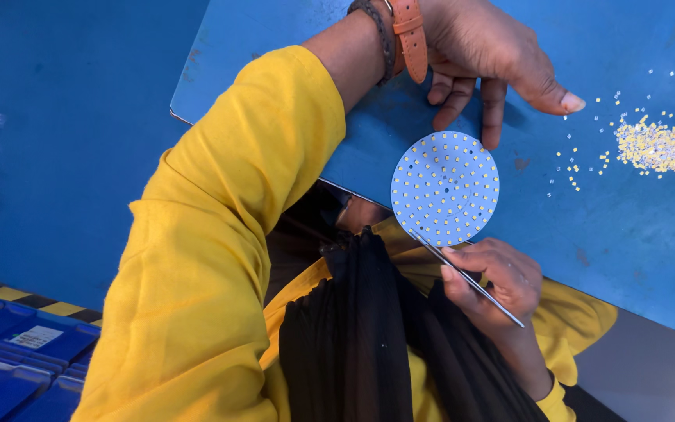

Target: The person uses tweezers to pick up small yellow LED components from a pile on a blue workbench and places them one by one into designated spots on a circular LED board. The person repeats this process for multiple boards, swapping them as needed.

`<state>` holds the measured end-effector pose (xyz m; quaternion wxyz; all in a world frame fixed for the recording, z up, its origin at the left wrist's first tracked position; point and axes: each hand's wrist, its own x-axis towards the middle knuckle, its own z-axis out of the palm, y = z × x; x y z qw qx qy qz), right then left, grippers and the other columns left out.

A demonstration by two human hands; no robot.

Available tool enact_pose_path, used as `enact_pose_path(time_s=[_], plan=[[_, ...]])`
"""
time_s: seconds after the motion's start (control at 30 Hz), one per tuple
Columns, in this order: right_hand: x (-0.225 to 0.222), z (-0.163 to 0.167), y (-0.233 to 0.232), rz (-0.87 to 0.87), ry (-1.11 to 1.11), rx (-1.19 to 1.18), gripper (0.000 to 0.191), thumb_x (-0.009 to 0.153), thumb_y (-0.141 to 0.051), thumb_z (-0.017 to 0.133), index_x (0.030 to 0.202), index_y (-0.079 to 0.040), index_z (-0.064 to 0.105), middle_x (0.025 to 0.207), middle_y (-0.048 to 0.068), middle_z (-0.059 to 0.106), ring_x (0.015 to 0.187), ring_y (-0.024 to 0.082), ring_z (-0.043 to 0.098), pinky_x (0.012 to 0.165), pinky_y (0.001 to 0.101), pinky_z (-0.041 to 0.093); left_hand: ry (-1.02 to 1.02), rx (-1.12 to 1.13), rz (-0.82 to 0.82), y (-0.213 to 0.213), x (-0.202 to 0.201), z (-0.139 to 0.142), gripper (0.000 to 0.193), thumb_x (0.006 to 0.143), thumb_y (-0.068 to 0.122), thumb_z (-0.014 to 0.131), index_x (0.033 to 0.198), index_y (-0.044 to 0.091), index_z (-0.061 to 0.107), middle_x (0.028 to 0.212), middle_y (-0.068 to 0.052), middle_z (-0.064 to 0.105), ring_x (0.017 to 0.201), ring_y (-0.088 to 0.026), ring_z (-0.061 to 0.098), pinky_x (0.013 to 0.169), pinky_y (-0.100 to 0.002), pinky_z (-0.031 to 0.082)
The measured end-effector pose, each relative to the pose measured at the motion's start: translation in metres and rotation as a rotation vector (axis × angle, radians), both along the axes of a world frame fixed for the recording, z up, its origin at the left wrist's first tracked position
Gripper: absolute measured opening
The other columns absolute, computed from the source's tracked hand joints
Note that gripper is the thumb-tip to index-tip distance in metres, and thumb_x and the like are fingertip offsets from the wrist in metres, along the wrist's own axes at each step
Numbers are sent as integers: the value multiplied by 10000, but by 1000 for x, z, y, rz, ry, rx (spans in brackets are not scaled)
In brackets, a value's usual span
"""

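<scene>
Just beyond the right hand (501, 281), whose fingers pinch thin tweezers (466, 277), the round LED board (445, 187) overhangs the desk (626, 227) edge, steadied only by the left hand's (486, 55) loosely spread fingers, so a hard poke could tip it off.

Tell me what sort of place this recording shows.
Probably a small electronics assembly bench. A round white board dotted with tiny yellow chips lies on a blue table, the right hand holds tweezers at its edge, and a loose pile of yellow chips sits nearby.
</scene>
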<state>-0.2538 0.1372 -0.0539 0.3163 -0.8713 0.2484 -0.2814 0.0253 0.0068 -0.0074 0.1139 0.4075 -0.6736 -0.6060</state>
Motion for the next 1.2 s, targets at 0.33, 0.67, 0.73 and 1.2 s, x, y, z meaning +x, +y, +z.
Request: enact_pose_path(time_s=[0.33,0.67,0.73,1.2], plan=[[-19,-18,0,-90,-231,248,197,898,-114,751,997,42,681,922,129,721,728,139,639,653,222,487,34,88,-21,-2,3,1,948,772,739,588,1509,165,428,1035,-156,834,479,-158,729,345,-237,467],[-28,-38,-22,-108,-795,829,228,957,-98,716,1097,73,658,890,121,653,754,161,594,647,255,453,992,-589,285,39,84,19,576,1095,520,478,1235,-27,592,1243,-264,676,772,-244,637,621,-313,486],[-29,-39,-25,-127,-907,904,226,986,-84,702,1164,42,645,908,115,652,749,156,570,714,302,466,1166,-611,332,104,84,21,591,1054,548,528,1113,-32,623,1028,-261,692,613,-232,657,512,-277,526],[-23,-33,-27,-60,-1049,970,256,1011,-68,722,1238,-69,604,904,54,645,750,128,562,700,314,415,847,305,819,248,-100,-114,517,1032,253,609,1464,-3,483,1128,-157,710,839,-174,727,616,-233,561]])
